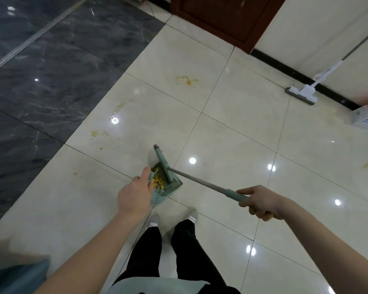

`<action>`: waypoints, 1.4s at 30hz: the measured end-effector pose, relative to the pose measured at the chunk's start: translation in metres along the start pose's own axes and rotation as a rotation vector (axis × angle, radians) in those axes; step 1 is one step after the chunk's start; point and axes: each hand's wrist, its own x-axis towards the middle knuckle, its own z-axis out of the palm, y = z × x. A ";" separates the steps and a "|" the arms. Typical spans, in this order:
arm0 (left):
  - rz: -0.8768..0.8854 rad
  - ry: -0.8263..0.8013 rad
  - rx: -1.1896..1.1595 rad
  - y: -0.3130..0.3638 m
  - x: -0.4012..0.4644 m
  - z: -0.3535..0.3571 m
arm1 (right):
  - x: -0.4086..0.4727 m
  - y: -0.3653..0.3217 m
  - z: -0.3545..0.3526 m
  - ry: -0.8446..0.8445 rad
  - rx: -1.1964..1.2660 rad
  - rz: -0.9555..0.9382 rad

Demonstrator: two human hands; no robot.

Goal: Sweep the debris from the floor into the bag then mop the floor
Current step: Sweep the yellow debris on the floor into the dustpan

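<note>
The right hand (pixel 260 201) has its grip closed round the teal sleeve of the long metal-handled broom (pixel 200 182); the left hand (pixel 134 194) is wrapped on the handle of the pale teal plastic dustpan (pixel 168 187), steadying it on the glossy cream tiled floor (pixel 232 128). The broom's teal head (pixel 163 164) lies across the pan mouth, with yellow debris (pixel 158 181) already inside. To sweep well, keep the pan lip pressed flat and pull short strokes inward. Yellowish smears (pixel 187 80) farther out look wet, though glare makes that uncertain. The white flat mop (pixel 302 94) leans at the wall, near a crumpled translucent plastic bag (pixel 365 118).
</note>
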 end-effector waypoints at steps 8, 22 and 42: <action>0.022 0.042 0.014 -0.016 -0.019 -0.002 | 0.022 -0.020 0.045 0.143 -0.108 -0.057; -0.041 -0.037 0.008 -0.028 -0.026 -0.011 | -0.015 0.015 0.039 -0.037 -0.012 0.003; -0.072 -0.029 -0.020 -0.060 -0.049 -0.014 | -0.006 0.036 0.082 0.191 -0.523 0.057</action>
